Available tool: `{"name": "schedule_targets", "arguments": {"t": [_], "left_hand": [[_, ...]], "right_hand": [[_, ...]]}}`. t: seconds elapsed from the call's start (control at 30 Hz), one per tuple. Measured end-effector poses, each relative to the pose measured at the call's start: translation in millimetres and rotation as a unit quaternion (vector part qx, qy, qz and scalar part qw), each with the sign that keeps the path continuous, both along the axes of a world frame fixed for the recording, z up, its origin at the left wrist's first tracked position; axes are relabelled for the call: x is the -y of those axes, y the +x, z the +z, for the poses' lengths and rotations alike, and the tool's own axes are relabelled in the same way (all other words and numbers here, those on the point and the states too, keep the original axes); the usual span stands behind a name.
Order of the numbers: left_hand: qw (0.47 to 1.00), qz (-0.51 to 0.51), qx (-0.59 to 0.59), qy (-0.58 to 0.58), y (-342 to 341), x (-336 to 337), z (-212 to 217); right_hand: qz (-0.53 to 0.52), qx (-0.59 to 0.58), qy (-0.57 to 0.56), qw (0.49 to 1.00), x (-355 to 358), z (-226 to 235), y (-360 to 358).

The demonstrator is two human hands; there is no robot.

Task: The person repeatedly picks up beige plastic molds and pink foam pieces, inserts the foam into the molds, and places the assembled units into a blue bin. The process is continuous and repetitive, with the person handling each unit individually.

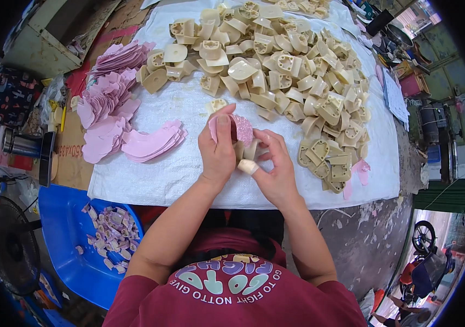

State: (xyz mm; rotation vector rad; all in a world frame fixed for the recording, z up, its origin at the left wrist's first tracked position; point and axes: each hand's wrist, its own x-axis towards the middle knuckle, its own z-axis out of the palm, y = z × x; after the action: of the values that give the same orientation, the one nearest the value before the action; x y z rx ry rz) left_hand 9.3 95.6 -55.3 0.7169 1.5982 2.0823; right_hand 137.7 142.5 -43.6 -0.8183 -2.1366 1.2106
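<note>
Heel block (247, 148), a cream plastic shoe part, sits between both hands at the near middle of the table, with a pink glittery cover piece (239, 129) laid against its far face. The left hand (217, 152) has its grip pinching the top of the cover, thumb pressed flat on the glitter. The right hand (277, 166) has its grip closed around the block from the right, with a pale wrap on one fingertip (248, 166).

Judging by how things lie, the work looks barely begun or at most part way. A large heap of bare heel blocks (292, 71) covers the far and right side of the white woven sheet (178, 174), and none of them shows a pink covering. Fanned stacks of pink cover pieces (113, 95) wait at the far left, with a smaller stack (153, 143) just left of the hands. I cannot make out a pile of finished pieces. Peeled scraps (113, 231) lie on a blue plastic seat (71, 234) at the near left.

The blocks are hard, glossy and chunky, with curved backs, flat tops and moulded holes. The pink pieces are thin, flexible and matte on the side that shows, cut in rounded, flared shapes. The sheet is coarse and slightly crinkled.
</note>
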Motion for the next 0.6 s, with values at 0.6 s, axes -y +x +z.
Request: {"name": "schedule_targets", "arguments": {"t": [0.6], "left_hand": [[0.961, -0.067, 0.27, -0.018, -37.9, 22.3, -2.1]], "right_hand": [[0.007, 0.0, -0.099, 0.995, -7.4, 13.3, 8.6]]}}
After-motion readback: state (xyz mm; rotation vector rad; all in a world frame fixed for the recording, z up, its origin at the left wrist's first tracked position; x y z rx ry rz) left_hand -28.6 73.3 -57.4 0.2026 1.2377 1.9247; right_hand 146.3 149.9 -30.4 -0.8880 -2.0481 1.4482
